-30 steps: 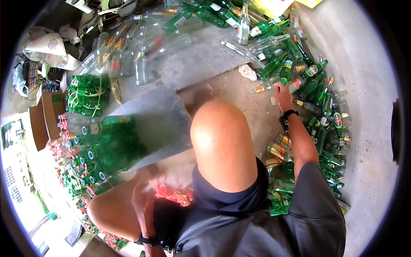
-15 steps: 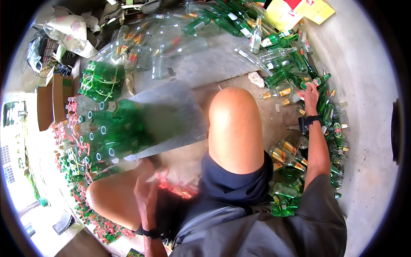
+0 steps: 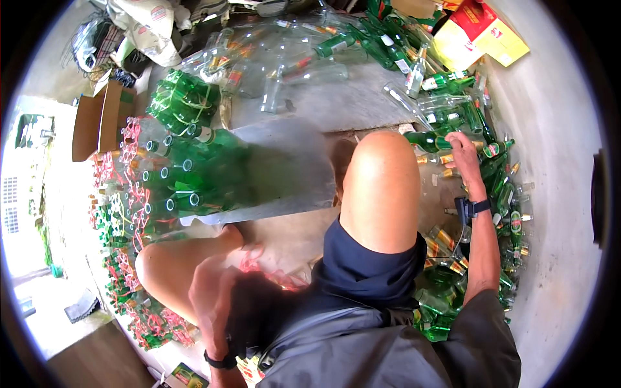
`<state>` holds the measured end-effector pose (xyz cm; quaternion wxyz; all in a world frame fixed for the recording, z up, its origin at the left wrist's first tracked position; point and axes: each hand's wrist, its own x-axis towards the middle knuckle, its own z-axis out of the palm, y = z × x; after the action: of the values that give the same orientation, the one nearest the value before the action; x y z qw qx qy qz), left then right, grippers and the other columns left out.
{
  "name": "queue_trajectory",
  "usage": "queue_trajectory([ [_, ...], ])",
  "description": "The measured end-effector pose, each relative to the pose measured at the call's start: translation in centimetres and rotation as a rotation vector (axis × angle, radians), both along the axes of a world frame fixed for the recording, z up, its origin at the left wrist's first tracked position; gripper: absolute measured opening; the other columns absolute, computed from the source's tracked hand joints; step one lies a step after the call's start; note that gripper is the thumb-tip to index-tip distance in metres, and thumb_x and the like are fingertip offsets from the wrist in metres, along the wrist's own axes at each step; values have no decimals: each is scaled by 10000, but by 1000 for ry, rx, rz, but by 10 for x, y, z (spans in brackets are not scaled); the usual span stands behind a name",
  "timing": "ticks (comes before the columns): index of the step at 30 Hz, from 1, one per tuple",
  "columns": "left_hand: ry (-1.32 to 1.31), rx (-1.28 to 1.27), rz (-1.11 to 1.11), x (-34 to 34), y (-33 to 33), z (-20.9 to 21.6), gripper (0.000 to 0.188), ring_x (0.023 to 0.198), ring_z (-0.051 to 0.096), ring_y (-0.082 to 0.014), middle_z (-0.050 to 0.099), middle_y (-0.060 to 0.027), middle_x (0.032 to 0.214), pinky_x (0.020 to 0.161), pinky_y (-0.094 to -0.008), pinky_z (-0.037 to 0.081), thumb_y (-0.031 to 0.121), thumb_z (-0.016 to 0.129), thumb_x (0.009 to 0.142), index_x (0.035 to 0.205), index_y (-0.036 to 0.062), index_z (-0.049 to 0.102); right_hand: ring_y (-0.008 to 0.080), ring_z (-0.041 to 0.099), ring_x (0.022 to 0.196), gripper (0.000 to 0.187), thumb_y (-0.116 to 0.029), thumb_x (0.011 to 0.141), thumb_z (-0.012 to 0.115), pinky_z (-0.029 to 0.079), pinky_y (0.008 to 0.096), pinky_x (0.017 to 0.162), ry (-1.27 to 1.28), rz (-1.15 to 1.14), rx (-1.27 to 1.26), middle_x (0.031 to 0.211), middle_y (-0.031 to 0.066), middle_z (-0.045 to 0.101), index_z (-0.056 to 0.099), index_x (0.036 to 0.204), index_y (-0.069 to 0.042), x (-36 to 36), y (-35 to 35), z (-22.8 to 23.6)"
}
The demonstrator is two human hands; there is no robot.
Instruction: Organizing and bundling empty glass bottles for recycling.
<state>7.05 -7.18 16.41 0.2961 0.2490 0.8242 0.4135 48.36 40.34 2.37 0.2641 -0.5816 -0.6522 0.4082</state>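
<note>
Out at the right-hand pile, my right hand (image 3: 464,155) has its fingers closed at the neck end of a dark green glass bottle (image 3: 427,140), which lies on its side. Just beyond that hand rests a green bottle with a red label (image 3: 499,148). My left hand (image 3: 212,291) is near my left thigh, smeared by motion, so its fingers cannot be made out. Upright green bottles (image 3: 223,158) stand in a group on a grey board (image 3: 294,174) in front of me. Behind them sits a tied bundle of green bottles (image 3: 183,103).
Clear bottles (image 3: 272,90) lie across the far side. Several rows of bottles tied with pink string (image 3: 132,194) stand on the left. A brown cardboard box (image 3: 103,123), a red and yellow carton (image 3: 480,35) and a concrete wall (image 3: 556,194) border the area. Loose pink string (image 3: 272,266) lies near my legs.
The view has turned left. My right hand has left the red-labelled bottle and now grips the neck of another green one. My left hand has shifted slightly beside my thigh.
</note>
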Motion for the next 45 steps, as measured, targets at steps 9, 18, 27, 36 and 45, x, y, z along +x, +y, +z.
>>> queue_trajectory([
  [9,227,94,211,-3,-22,52,201,811,662,-101,727,-62,997,754,-248,543,88,660,1041,1192,-40,699,103,516,576,244,-205,1048,508,530,302,483,-74,425,84,697,15,508,703,1071,-61,-130,25,2],
  [18,378,53,113,-35,-42,20,104,664,504,-4,685,9,963,572,-173,365,38,664,1029,1117,-7,696,150,602,677,271,-252,1064,479,572,330,540,-180,666,30,831,57,616,680,1121,-78,-247,48,7],
  [27,363,20,126,-36,-47,23,113,642,502,-16,669,-13,962,563,-177,356,72,685,1016,1072,-27,689,280,698,719,313,-262,1002,441,550,448,735,-326,821,97,826,111,704,701,1084,-109,-353,58,-2],
  [36,318,93,161,-35,-48,24,120,625,550,-56,693,-91,963,555,-195,412,56,713,960,1018,-48,702,188,583,587,279,-284,1035,485,493,391,654,-248,978,286,798,84,639,680,1104,-96,-408,70,-55],
  [45,278,78,196,-34,-52,31,121,701,597,-82,693,-90,955,599,-206,457,55,739,937,1000,-43,708,370,677,1078,318,-300,1005,556,511,453,945,-348,948,101,1100,201,717,627,1223,-80,-440,63,-48],
])
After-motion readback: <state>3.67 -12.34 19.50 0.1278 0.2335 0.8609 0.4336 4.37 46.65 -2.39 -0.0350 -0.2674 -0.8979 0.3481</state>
